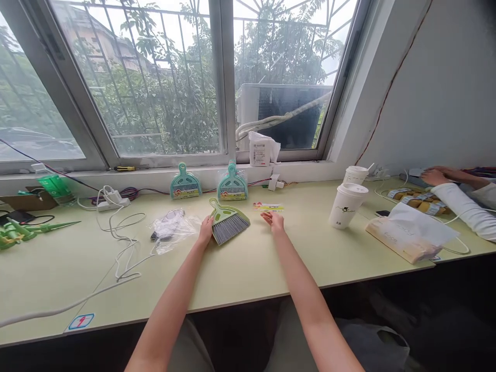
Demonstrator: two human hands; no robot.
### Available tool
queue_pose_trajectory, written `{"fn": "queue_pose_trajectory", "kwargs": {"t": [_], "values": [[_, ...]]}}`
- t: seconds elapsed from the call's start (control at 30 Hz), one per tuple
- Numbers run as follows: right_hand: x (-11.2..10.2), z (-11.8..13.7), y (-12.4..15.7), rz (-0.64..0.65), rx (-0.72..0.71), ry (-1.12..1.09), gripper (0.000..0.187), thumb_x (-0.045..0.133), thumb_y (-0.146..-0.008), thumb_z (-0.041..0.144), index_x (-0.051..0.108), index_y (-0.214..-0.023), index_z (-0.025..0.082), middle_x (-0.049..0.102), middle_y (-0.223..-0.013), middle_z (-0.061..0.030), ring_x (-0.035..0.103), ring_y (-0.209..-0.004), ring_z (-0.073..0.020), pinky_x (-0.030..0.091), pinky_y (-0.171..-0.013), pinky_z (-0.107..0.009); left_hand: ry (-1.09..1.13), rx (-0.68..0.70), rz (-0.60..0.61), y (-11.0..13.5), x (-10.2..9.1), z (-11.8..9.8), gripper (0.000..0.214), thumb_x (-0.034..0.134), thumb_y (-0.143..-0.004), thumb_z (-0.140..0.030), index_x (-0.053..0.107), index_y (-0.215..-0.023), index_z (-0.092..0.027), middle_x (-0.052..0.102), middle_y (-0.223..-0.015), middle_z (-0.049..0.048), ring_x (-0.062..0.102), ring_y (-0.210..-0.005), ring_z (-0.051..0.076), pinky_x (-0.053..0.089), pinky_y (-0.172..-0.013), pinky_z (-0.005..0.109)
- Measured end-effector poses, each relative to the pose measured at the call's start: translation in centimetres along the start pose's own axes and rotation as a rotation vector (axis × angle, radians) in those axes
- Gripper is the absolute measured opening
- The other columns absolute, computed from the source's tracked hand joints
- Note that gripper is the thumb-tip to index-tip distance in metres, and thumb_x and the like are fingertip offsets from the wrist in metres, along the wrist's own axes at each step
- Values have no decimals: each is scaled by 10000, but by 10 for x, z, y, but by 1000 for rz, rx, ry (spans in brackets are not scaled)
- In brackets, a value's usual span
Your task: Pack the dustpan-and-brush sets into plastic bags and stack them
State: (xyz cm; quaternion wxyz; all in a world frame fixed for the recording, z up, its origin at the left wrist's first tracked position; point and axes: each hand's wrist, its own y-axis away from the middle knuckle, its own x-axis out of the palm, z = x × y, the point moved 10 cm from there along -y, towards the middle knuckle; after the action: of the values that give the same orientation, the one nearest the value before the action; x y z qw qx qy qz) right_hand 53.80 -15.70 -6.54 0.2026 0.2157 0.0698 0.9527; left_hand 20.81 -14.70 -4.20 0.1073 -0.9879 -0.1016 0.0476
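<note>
A green mini dustpan [240, 213] with a hand brush [231, 228] nested in it stands tilted on the table, grey bristles facing me. My left hand [205, 229] grips the set at its left edge; part of its fingers is hidden behind it. My right hand [274, 221] is open, palm turned left, beside the set and holding nothing. Just beyond its fingertips lies a printed label card [268, 207], yellow and red. Farther back, two teal dustpan sets, one on the left [185, 182] and one on the right [232, 183], lean upright near the wall with similar labels on them.
Crumpled clear plastic bags [174, 227] and white cables [123, 248] lie to the left. On the right are a lidded paper cup [346, 205], a tissue pack [406, 232], and another person's sleeved arm [461, 206]. A power strip [113, 199] sits at the back left.
</note>
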Motion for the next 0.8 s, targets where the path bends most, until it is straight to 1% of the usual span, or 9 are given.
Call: {"fn": "queue_pose_trajectory", "kwargs": {"t": [0.07, 0.1, 0.17, 0.23, 0.33, 0.43, 0.5, 0.63, 0.8], "values": [[-22, 8, -5, -131, -35, -87, 233, 358, -949, 181, 583, -902, 135, 696, -699, -62, 719, -680, -145, 608, -659, -245, -35, 24, 10, -2, 1, 2, 355, 510, -805, -478, 647, -894, -164, 678, -919, 77, 603, -923, 221, 442, -858, 349], [-24, 8, -7, -135, -31, -88, 262, 326, -957, 191, 579, -915, 136, 693, -703, -63, 717, -681, -143, 605, -663, -251, -53, 34, 17, -2, 3, 2, 354, 497, -810, -471, 649, -900, -163, 678, -931, 80, 601, -927, 223, 438, -866, 354], [-19, 4, -6, -102, -11, -81, 261, 346, -952, 210, 588, -893, 131, 692, -712, -74, 710, -662, -146, 594, -669, -260, -85, 64, 32, 0, 7, 0, 356, 469, -826, -455, 649, -928, -165, 677, -963, 85, 600, -936, 224, 433, -875, 356], [-3, 4, 2, -41, -72, 33, 252, 392, -940, 247, 608, -867, 139, 696, -740, -78, 691, -625, -149, 577, -657, -275, -126, 113, 52, 5, 14, -7, 360, 446, -844, -448, 649, -955, -172, 677, -982, 88, 601, -943, 227, 431, -875, 356], [40, 22, 31, 84, -446, 484, 259, 444, -926, 337, 647, -854, 192, 701, -821, -64, 669, -690, -162, 532, -689, -282, -210, 206, 93, 19, 27, -25, 362, 429, -872, -451, 648, -1007, -196, 679, -1024, 88, 599, -970, 240, 423, -881, 362], [91, 29, 78, 211, -895, 916, 225, 474, -922, 344, 662, -887, 225, 681, -961, -84, 616, -948, -210, 479, -803, -300, -254, 277, 144, 37, 42, -41, 390, 407, -897, -457, 617, -1132, -227, 677, -1087, 79, 605, -983, 247, 416, -885, 367], [110, 24, 99, 256, -1059, 1092, 220, 452, -935, 316, 650, -951, 220, 655, -1015, -103, 562, -1024, -231, 452, -848, -329, -249, 292, 166, 45, 48, -49, 416, 397, -905, -471, 594, -1188, -239, 684, -1081, 71, 617, -957, 243, 423, -874, 360], [115, 23, 104, 220, -1105, 1216, 235, 401, -955, 292, 612, -930, 191, 622, -957, -101, 539, -961, -233, 433, -827, -340, -141, 289, 209, 50, 55, -58, 424, 413, -893, -494, 632, -1139, -226, 680, -1115, 60, 608, -1017, 229, 430, -907, 333], [106, 34, 100, 133, -1077, 1145, 258, 370, -955, 280, 582, -828, 209, 609, -879, -68, 539, -873, -214, 415, -749, -306, -111, 280, 261, 43, 59, -59, 388, 445, -875, -451, 659, -1087, -207, 692, -1076, 65, 615, -1009, 230, 445, -921, 352]]}}
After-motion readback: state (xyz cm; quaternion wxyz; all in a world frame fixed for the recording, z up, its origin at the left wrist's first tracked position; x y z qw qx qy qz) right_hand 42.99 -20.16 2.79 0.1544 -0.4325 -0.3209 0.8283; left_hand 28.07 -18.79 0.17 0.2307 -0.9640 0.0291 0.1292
